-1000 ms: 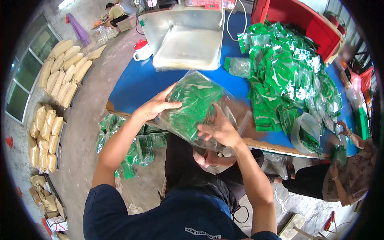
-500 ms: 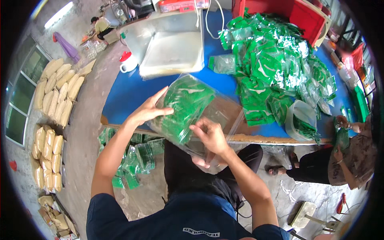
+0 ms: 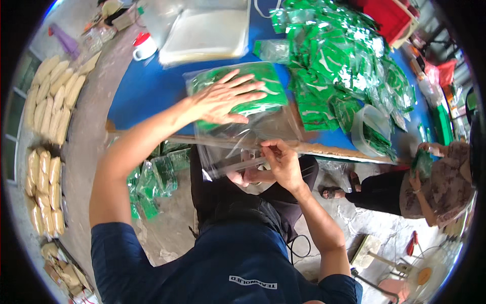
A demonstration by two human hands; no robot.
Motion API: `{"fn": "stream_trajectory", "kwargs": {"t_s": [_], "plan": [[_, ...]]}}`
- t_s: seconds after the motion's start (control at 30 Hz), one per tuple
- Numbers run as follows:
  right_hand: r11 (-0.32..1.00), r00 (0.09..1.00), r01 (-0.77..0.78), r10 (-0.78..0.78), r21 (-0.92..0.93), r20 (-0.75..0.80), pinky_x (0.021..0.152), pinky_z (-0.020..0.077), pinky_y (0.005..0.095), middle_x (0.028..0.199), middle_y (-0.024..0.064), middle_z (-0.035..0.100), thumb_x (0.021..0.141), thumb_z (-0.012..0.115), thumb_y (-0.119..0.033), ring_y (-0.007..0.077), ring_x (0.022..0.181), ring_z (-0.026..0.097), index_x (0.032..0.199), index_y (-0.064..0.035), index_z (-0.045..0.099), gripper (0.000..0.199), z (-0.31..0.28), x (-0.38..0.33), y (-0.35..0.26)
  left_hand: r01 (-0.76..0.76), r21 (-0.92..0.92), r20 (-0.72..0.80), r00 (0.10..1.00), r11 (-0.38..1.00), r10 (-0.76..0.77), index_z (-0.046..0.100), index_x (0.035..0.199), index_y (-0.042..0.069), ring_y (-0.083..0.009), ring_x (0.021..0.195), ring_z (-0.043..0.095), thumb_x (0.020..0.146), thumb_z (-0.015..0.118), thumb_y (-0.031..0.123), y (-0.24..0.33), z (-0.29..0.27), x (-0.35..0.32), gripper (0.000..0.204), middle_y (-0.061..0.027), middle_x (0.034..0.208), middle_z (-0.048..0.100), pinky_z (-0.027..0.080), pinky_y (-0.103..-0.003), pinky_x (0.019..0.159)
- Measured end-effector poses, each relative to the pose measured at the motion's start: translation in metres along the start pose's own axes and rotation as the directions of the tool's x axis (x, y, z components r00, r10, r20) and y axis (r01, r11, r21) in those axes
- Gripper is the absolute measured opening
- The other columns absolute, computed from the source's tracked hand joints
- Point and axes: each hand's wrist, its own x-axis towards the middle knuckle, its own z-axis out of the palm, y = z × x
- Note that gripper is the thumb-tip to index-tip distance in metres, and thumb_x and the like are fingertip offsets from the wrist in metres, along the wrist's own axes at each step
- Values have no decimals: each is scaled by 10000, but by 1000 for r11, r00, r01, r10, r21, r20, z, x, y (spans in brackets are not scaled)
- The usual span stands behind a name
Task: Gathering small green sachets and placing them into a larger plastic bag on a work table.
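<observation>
A clear plastic bag (image 3: 238,109) filled with green sachets lies flat at the near edge of the blue table (image 3: 147,88). My left hand (image 3: 225,99) presses flat on top of it, fingers spread. The bag's empty open end hangs over the table edge, and my right hand (image 3: 281,162) pinches that loose plastic between thumb and fingers.
A large heap of green sachets (image 3: 344,66) covers the table's right side. A stack of clear bags (image 3: 207,33) and a white and red mug (image 3: 144,48) sit at the back. More filled bags (image 3: 152,177) lie on the floor. Another person (image 3: 435,177) sits at the right. Pale sacks (image 3: 50,96) line the left.
The bag has come down from being held up in both hands to lying on the table. My left hand moved onto its top; my right hand slid to the open end.
</observation>
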Motion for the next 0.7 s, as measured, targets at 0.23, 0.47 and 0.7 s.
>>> {"fn": "stream_trajectory", "kwargs": {"t_s": [0.23,0.47,0.7], "plan": [[819,906,374,-423,-435,-19,773,553,392,1019,147,682,879,696,-25,326,891,681,1018,-13,667,142,-6,-29,-16,158,-463,-665,589,872,-460,337,1526,32,-324,1435,374,900,728,265,27,-24,-41,774,-178,1555,376,252,-462,1208],[752,842,539,-479,-380,248,827,531,411,1059,143,676,848,695,0,337,967,655,1049,-8,687,202,35,10,-30,126,-991,-22,157,42,-987,378,1468,49,-123,933,611,831,798,24,186,55,-117,763,-65,1038,630,497,-252,841],[813,790,506,-305,-286,531,755,531,451,916,144,657,847,696,-70,363,858,654,937,-29,662,104,81,26,-30,-88,-989,101,150,-115,-984,507,1348,-19,-114,924,682,913,717,10,195,57,-131,484,-147,1014,741,538,-267,849]]}}
